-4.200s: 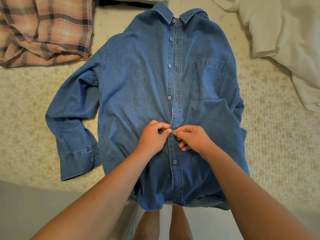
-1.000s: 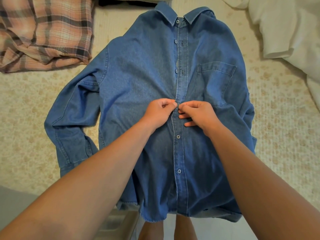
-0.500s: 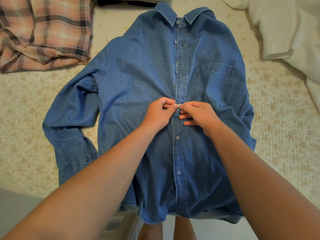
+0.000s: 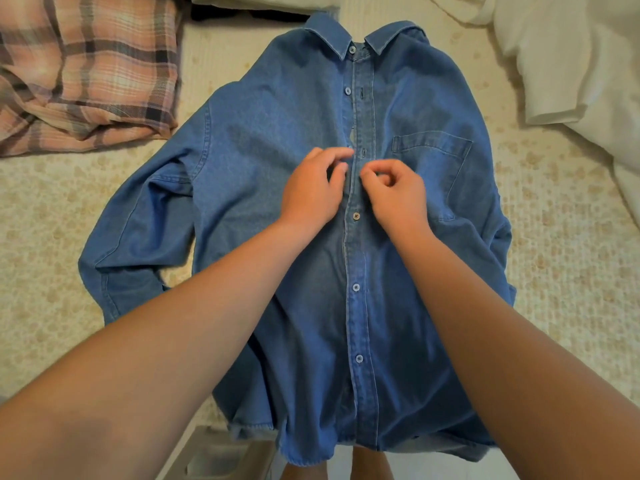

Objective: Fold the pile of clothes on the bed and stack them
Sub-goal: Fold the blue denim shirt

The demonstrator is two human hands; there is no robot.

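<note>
A blue shirt (image 4: 270, 188) lies front-up on the bed (image 4: 561, 258); both hands (left hand (image 4: 311, 192), right hand (image 4: 394, 192)) hover by its button strip.

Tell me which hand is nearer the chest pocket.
Right. The right hand sits just beside the chest pocket, by the button strip; the left hand is across the strip, farther away.

Bare bedspread (image 4: 554, 237) either side — plaid shirt (image 4: 86, 74), white bedding (image 4: 571, 64) farther up
</note>
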